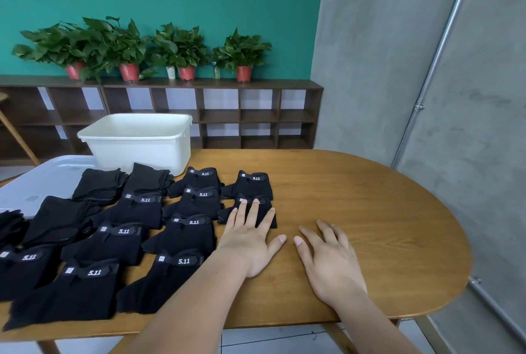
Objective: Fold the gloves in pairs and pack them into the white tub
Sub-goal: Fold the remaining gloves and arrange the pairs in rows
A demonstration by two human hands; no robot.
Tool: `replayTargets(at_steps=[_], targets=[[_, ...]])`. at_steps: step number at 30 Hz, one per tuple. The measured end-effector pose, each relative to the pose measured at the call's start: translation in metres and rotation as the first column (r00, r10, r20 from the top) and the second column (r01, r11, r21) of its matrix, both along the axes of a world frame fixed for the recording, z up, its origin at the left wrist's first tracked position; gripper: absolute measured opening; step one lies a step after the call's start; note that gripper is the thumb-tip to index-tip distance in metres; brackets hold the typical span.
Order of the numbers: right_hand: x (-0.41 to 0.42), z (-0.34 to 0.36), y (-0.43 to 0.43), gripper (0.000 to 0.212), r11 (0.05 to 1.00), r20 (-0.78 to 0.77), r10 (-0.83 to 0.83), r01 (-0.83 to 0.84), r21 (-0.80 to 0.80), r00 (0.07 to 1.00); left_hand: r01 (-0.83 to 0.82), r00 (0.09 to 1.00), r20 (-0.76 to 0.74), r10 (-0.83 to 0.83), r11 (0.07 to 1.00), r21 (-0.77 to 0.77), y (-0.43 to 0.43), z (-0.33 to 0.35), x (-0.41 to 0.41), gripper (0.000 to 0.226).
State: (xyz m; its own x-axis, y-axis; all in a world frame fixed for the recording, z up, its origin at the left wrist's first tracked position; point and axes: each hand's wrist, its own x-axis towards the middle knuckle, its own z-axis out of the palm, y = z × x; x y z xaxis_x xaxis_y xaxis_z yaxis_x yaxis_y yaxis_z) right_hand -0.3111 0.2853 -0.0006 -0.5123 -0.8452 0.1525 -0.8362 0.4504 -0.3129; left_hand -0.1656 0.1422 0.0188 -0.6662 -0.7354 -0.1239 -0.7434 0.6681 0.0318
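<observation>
The left hand [250,239] lies flat with straight fingers, pressing a black glove [265,202]. The right hand [327,262] rests released on the table [370,197] just beside it. Black gloves [182,228] with white "5.11" labels lie in rows left of the left hand, the tub [136,148] beyond them.

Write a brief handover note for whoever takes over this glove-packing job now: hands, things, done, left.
Left hand: flat, fingers straight, pressing on a folded glove pair at the right end of the rows.
Right hand: open, resting on the table, holding nothing.
White tub: far left of the table, behind the gloves; no gloves show above its rim.
Done: many folded pairs lie in rows on the table.
Left: pack them into the tub.
</observation>
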Motion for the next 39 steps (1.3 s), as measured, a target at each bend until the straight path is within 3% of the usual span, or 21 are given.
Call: replayTargets(at_steps=[10,17,20,25,39], targets=[[0.005,0.000,0.001,0.067,0.999,-0.024,-0.008,0.009,0.039,1.000,0.002,0.999,0.046,-0.003,0.999,0.036,0.001,0.007,-0.002,0.084],[0.017,0.013,0.008,0.069,0.993,-0.168,-0.065,0.081,0.087,0.984,0.070,0.994,-0.082,-0.078,0.994,-0.089,0.013,0.038,0.022,0.077],[0.022,0.022,0.006,0.082,0.983,-0.147,-0.051,0.076,0.166,0.988,0.084,0.986,-0.134,-0.097,0.992,-0.098,0.015,0.059,0.047,0.074],[0.041,0.046,-0.005,0.063,0.976,-0.037,-0.036,0.043,0.215,0.999,0.044,0.971,-0.226,-0.071,0.992,-0.120,0.011,0.086,0.101,0.072],[0.162,0.137,-0.084,0.065,0.972,0.080,0.231,-0.234,0.031,0.970,-0.194,0.934,-0.333,0.129,0.966,-0.171,-0.020,0.133,0.251,0.069]])
